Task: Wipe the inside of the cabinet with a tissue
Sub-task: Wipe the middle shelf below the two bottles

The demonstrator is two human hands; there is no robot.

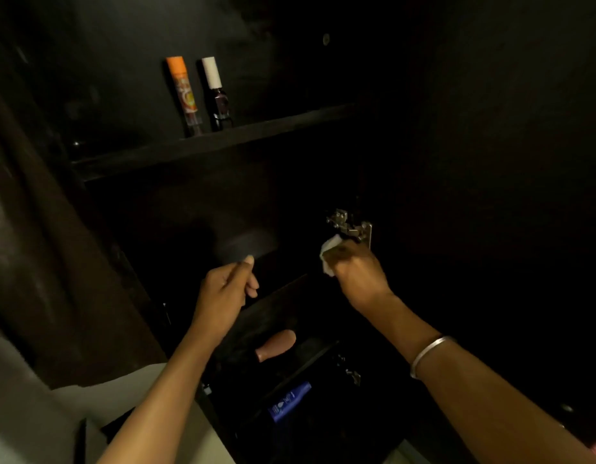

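The right hand [358, 277] has its grip closed around a white tissue [330, 251] at center right of the frame, just below a metal hinge [350, 226] inside the dark cabinet [289, 78]. The left hand [228, 289], at center, has loosely curled fingers and holds nothing. The shelf [206, 145] edge crosses the upper middle, carrying an orange-capped tube [184, 95] and a white-capped bottle [216, 95]; dark open space lies to their right. Lower shelves are too dim to make out, apart from a blue tube [289, 401] low in the frame.
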